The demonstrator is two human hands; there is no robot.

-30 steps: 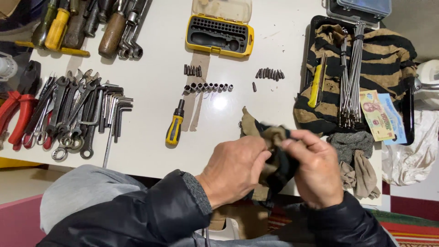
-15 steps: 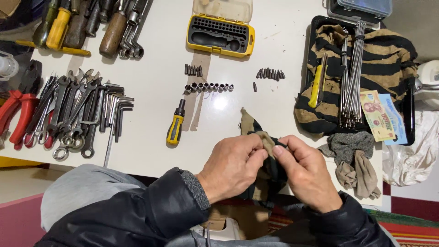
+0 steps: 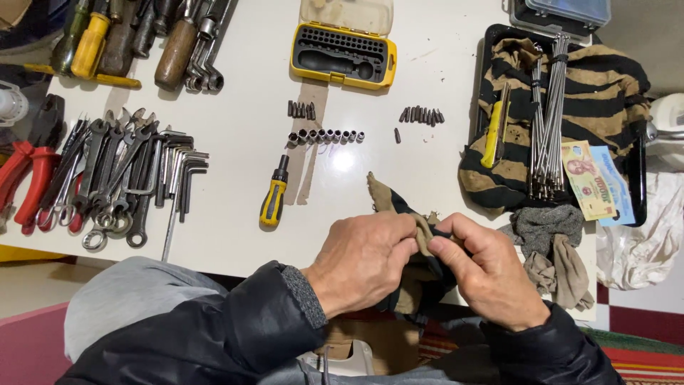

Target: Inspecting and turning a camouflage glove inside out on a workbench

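At lower centre of the frame, we pinched a tan-and-black rag [image 3: 420, 249] with the fingers of our left hand [image 3: 363, 260] and right hand [image 3: 491, 274] clamped on it at the bench [image 3: 235, 178] edge, where whatever it wrapped, hidden from view, could have slipped off.

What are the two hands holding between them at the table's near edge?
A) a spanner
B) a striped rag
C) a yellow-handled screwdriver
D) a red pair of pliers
B: the left hand and right hand both pinch a tan-and-black striped rag, while the yellow-handled screwdriver, the red pliers and the spanners lie untouched on the white table.
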